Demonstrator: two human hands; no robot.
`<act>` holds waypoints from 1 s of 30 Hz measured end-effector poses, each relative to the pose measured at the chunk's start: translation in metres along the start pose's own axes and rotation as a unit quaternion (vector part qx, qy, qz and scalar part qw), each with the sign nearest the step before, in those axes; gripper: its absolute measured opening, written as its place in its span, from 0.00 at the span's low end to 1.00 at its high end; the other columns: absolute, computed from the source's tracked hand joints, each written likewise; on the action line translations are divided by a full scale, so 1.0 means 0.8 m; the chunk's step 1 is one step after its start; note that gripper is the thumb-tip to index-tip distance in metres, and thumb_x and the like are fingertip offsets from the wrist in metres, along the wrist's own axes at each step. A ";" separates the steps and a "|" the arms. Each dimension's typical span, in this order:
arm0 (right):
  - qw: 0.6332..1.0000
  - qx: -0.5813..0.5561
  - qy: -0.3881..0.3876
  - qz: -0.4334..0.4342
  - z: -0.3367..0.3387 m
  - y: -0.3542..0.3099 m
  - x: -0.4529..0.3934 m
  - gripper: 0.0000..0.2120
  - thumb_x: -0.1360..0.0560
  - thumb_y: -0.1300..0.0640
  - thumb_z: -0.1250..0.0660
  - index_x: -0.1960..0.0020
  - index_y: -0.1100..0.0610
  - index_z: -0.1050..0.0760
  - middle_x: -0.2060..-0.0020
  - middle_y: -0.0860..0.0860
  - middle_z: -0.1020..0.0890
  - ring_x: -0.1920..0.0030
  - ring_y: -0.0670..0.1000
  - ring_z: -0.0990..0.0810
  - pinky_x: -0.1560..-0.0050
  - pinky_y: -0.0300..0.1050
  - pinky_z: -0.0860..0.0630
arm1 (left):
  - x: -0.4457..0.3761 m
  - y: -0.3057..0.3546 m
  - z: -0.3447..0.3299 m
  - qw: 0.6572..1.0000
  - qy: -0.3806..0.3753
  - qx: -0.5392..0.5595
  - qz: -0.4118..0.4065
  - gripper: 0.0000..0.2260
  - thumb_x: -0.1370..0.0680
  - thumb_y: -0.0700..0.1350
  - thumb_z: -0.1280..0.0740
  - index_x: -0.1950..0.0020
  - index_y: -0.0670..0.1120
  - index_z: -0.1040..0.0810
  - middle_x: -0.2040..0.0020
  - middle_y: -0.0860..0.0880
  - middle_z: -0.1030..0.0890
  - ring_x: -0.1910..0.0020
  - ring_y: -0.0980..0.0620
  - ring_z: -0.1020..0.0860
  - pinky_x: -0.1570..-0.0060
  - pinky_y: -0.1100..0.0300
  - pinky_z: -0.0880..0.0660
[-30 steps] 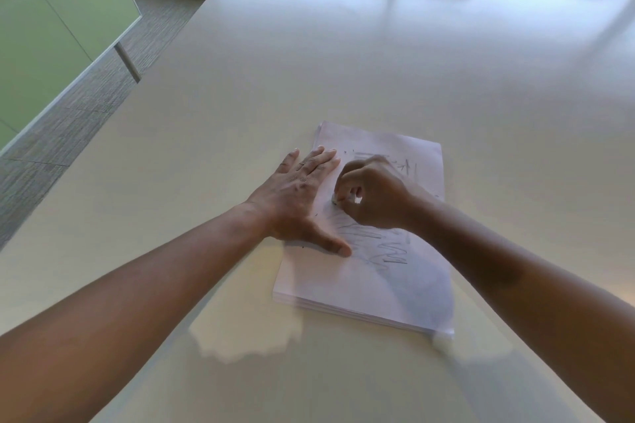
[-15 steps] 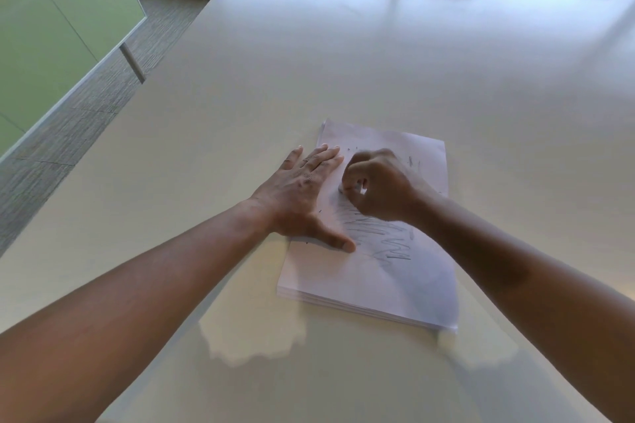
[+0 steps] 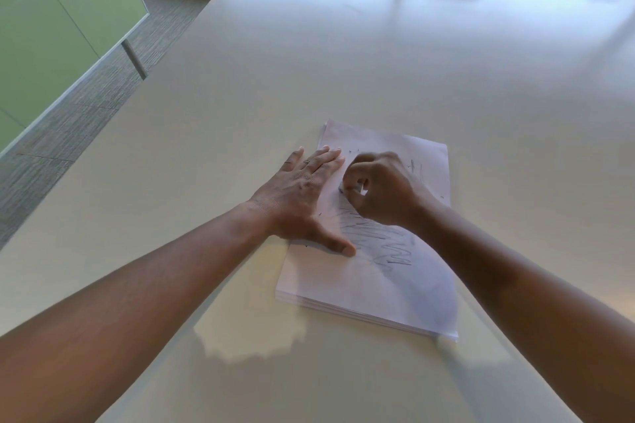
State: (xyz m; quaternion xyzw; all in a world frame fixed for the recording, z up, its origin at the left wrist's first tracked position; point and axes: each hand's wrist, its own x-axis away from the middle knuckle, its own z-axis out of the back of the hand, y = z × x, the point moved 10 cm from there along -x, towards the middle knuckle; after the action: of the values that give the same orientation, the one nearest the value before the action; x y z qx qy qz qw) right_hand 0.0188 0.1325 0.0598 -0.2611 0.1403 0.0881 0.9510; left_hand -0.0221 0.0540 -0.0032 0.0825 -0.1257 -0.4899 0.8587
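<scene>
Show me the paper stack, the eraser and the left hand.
paper stack (image 3: 360,292): head view, bare lower part of the top sheet.
eraser (image 3: 357,187): head view, white bit pinched in the right hand (image 3: 386,191).
left hand (image 3: 302,197): head view, back of the hand.

Paper stack (image 3: 343,285): pencil scribbles (image 3: 388,244) only, nothing legible.

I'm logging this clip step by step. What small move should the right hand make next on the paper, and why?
Probably rub the small white piece, seemingly an eraser, pinched in the right hand, toward the person over the zigzag pencil marks beside it: they show dark there, and the left hand presses flat on the paper stack, steadying it.
</scene>
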 end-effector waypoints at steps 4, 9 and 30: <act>0.999 0.001 -0.028 0.046 -0.008 -0.024 0.008 0.06 0.34 0.67 0.31 0.68 0.58 0.20 0.67 0.50 0.19 0.69 0.52 0.23 0.65 0.47 0.23 | 0.000 0.000 0.000 1.000 0.001 0.001 -0.001 0.72 0.49 0.88 0.44 0.15 0.46 0.56 0.15 0.53 0.56 0.18 0.59 0.63 0.20 0.48 0.64; 0.994 -0.010 -0.075 0.076 -0.019 -0.035 0.011 0.06 0.33 0.66 0.31 0.66 0.58 0.19 0.67 0.50 0.19 0.68 0.51 0.22 0.64 0.45 0.23 | 0.000 -0.001 -0.001 1.000 -0.002 0.002 0.000 0.71 0.47 0.87 0.42 0.15 0.46 0.56 0.15 0.53 0.57 0.19 0.60 0.64 0.20 0.49 0.66; 0.994 -0.033 -0.080 0.069 -0.022 -0.041 0.011 0.05 0.34 0.66 0.29 0.67 0.58 0.19 0.66 0.50 0.18 0.68 0.49 0.21 0.64 0.45 0.24 | -0.001 0.000 -0.002 1.000 -0.008 0.006 -0.009 0.71 0.46 0.87 0.41 0.15 0.46 0.58 0.15 0.53 0.58 0.19 0.59 0.66 0.20 0.47 0.65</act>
State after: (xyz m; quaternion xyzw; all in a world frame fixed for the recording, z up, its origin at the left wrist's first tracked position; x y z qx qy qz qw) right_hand 0.0311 0.0963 0.0583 -0.2744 0.0781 0.1791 0.9416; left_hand -0.0220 0.0543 -0.0050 0.0846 -0.1349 -0.4976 0.8527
